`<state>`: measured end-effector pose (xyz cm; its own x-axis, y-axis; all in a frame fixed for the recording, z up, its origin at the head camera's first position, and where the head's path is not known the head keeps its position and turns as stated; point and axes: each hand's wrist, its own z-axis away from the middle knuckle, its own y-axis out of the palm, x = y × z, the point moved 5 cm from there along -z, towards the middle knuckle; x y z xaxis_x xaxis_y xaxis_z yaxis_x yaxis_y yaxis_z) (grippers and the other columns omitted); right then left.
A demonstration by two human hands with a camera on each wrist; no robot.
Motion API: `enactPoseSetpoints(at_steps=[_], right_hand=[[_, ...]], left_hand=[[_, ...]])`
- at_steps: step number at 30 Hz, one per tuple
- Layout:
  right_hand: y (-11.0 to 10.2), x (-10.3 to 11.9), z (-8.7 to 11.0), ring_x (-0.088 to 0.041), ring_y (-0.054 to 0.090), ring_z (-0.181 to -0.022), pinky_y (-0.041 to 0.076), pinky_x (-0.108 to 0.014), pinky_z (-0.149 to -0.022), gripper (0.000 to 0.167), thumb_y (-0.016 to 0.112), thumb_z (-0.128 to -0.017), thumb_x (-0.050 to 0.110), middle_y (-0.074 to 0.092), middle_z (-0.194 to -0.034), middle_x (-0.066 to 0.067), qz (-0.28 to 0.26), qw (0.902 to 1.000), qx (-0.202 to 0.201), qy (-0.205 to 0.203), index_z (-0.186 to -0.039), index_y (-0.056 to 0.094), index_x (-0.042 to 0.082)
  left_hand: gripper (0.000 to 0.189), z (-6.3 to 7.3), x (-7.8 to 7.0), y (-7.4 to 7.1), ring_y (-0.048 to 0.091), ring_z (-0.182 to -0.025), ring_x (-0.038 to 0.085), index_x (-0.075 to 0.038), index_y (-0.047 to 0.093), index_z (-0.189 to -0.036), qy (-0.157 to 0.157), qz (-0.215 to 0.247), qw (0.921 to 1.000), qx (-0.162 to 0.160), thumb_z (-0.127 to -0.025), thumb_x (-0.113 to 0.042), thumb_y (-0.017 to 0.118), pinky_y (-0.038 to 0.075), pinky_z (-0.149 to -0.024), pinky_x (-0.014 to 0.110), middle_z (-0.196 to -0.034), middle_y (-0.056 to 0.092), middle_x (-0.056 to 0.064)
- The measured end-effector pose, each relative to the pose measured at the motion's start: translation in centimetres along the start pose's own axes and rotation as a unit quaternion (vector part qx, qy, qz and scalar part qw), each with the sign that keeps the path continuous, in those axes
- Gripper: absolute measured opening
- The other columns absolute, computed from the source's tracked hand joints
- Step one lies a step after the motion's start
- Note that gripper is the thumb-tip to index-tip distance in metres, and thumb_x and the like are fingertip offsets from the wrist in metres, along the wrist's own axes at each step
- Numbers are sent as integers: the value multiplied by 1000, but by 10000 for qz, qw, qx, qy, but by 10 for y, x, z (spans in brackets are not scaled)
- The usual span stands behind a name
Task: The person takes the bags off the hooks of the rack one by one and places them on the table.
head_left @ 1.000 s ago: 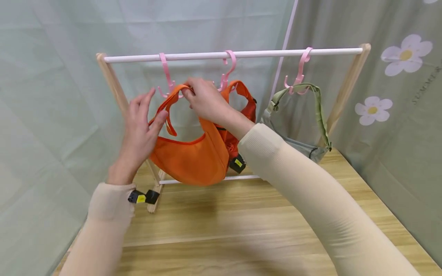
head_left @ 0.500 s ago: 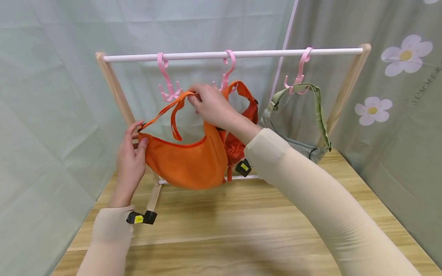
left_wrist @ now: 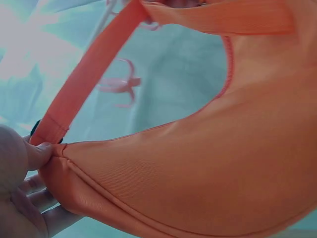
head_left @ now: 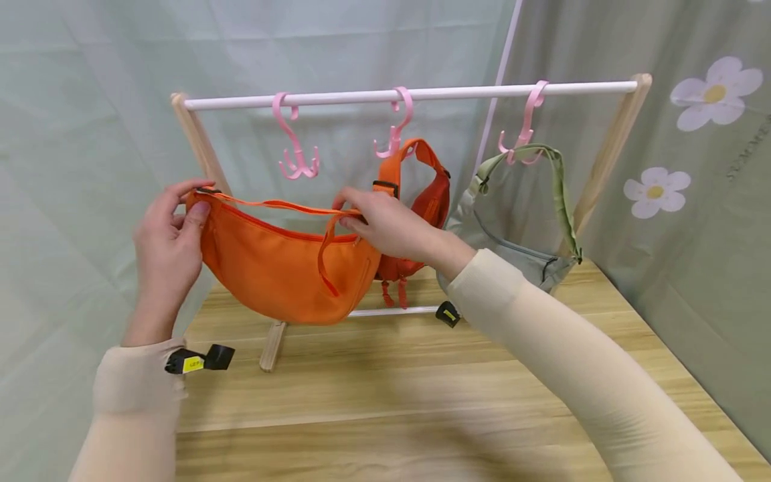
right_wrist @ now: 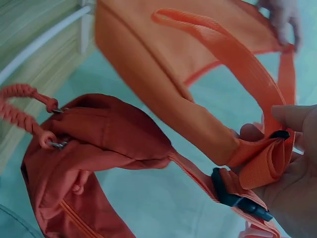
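An orange crescent-shaped shoulder bag [head_left: 277, 268] is held up between both hands in front of the rack. My left hand [head_left: 168, 241] pinches its left corner, where the strap [left_wrist: 94, 74] joins, thumb on the near side. My right hand [head_left: 385, 224] grips the bunched strap near the bag's right end; in the right wrist view folded webbing [right_wrist: 265, 166] lies against the palm and fingers. A loose strap end dangles across the bag's front. Just behind the right hand, a darker red-orange bag [right_wrist: 109, 129] with a black buckle [right_wrist: 237, 196] hangs from the middle pink hook [head_left: 394, 137].
A wooden rack with a white rod [head_left: 337, 98] stands on the wood-grain table [head_left: 361, 408]. Its left pink hook [head_left: 296, 157] carries no bag. On the right hook [head_left: 525, 127] hangs a grey-green bag [head_left: 512, 258]. Curtains [head_left: 78, 167] close off the back and sides.
The left hand, open at first, has taken the bag's left corner and pulled it left. The bag's strap has come down away from the left hook. The right hand has lowered with the strap.
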<state>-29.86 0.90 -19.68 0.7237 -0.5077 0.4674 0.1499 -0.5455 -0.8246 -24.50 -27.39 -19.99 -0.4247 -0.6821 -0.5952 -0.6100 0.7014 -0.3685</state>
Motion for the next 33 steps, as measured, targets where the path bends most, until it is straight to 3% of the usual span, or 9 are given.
enactPoseSetpoints(at_steps=[5,10,13,18,21,24,29,31,33], right_hand=[[10,-2,3,-15,69,-88,54,-26,-80,25,60,-107,22,69,-109,-1,143,9999,-40,-88,-131,57,12],[22,-4,8,-10,62,-91,52,-26,-81,25,58,-108,23,64,-110,2,293,9994,-191,-60,-131,58,12],[29,-7,11,-11,61,-97,51,-27,-86,28,60,-108,22,64,-116,1,30,9994,-334,109,-134,57,12],[42,-17,19,-13,65,-100,53,-29,-87,38,66,-105,21,70,-119,0,-949,9920,-601,579,-140,55,13],[51,-25,25,-17,69,-88,54,-31,-77,47,68,-103,22,73,-112,-2,-1614,9807,-565,953,-146,50,14],[63,-31,28,-20,70,-83,59,-33,-76,51,70,-102,19,72,-110,-7,-2468,9604,-386,1235,-146,45,13],[82,-36,27,-25,70,-108,62,-43,-85,52,66,-102,6,67,-129,-17,-3826,9155,-358,1189,-149,44,9],[89,-34,27,-25,69,-112,62,-41,-85,52,64,-103,5,66,-133,-17,-4026,9079,-458,1072,-151,44,9],[94,-32,27,-25,69,-113,62,-38,-84,50,63,-104,7,65,-135,-17,-4071,9064,-575,966,-150,45,8]], left_hand=[[31,-8,-12,-12,59,-76,-11,-23,71,-135,76,-218,9996,134,-107,-17,59,44,-70,7,-112,56,-22],[32,-8,-11,-24,60,-76,-8,-24,72,-135,-150,-263,9995,111,-107,-16,58,45,-68,6,-111,55,-21],[33,-4,-6,-29,61,-75,-7,-24,71,-135,-331,-160,9993,67,-107,-15,58,45,-64,6,-111,57,-19],[33,2,0,-32,63,-74,-4,-19,71,-136,-582,196,9981,-2,-106,-12,58,45,-60,8,-112,60,-14],[33,7,3,-35,64,-75,-1,-18,71,-136,-722,339,9968,-95,-106,-11,58,45,-58,10,-112,62,-12],[34,11,8,-37,65,-77,-1,-17,70,-137,-869,418,9952,-154,-106,-12,58,47,-62,8,-112,62,-11],[35,18,21,-41,65,-77,-2,-16,69,-138,-1045,499,9930,-215,-106,-10,56,51,-67,8,-107,58,-9],[35,21,28,-42,65,-77,-1,-16,69,-139,-1085,499,9925,-276,-106,-9,56,52,-67,8,-107,58,-9],[35,24,36,-42,63,-78,0,-16,69,-139,-1141,498,9915,-370,-106,-10,57,51,-69,7,-107,59,-11]])
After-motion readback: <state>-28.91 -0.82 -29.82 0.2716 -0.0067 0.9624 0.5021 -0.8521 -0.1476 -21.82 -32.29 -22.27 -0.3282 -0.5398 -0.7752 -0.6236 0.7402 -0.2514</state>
